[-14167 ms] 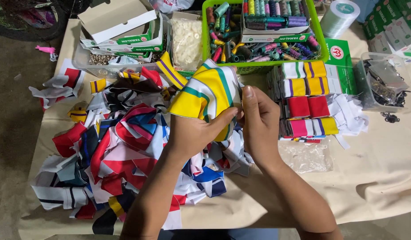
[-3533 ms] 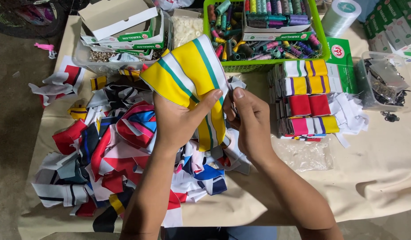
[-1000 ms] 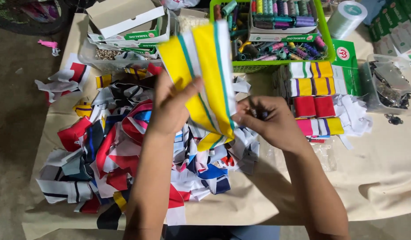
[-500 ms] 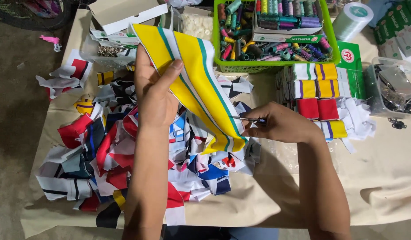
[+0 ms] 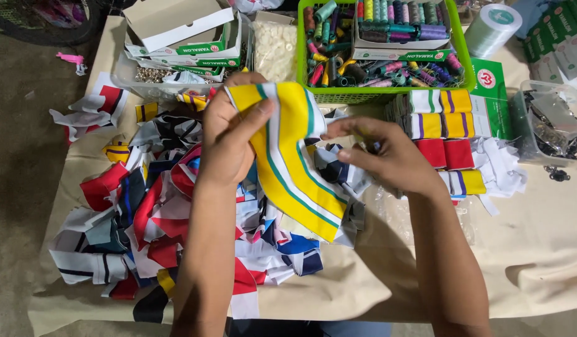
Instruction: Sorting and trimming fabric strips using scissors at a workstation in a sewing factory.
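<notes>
- Head view looks down on a cloth-covered worktable (image 5: 538, 262), with both of the person's forearms reaching in from the bottom edge.
- Left hand (image 5: 229, 140) is closed on the top end of a striped ribbon strip (image 5: 295, 168), yellow with white and green bands; the thumb presses across the face and the fingers back it from behind, so the strip hangs flat and its stripes can be read.
- Strip runs diagonally down and to the right from that grip, its lower end lying over the loose pile of ribbon offcuts (image 5: 157, 218).
- Right hand (image 5: 388, 156) sits just beside the strip's right edge, fingers bunched and pointing left toward it. Whether it pinches a needle, a thread or nothing cannot be told; the fingertips are too small and partly hidden.
- Offcut pile, in red, white, navy, blue and black, spreads across the left half of the table, under and beside the left forearm, within easy reach for picking.
- Folded finished ribbons (image 5: 441, 122) are stacked in neat rows at the right, kept well apart from the loose pile.
- Green plastic basket (image 5: 301, 68) of thread spools stands at the far edge, directly ahead of the hands.
- Open cardboard boxes (image 5: 182, 31) sit at the far left, a pale thread cone (image 5: 491, 28) at the far right, and a clear tub of dark metal fittings (image 5: 547, 122) by the right edge.
</notes>
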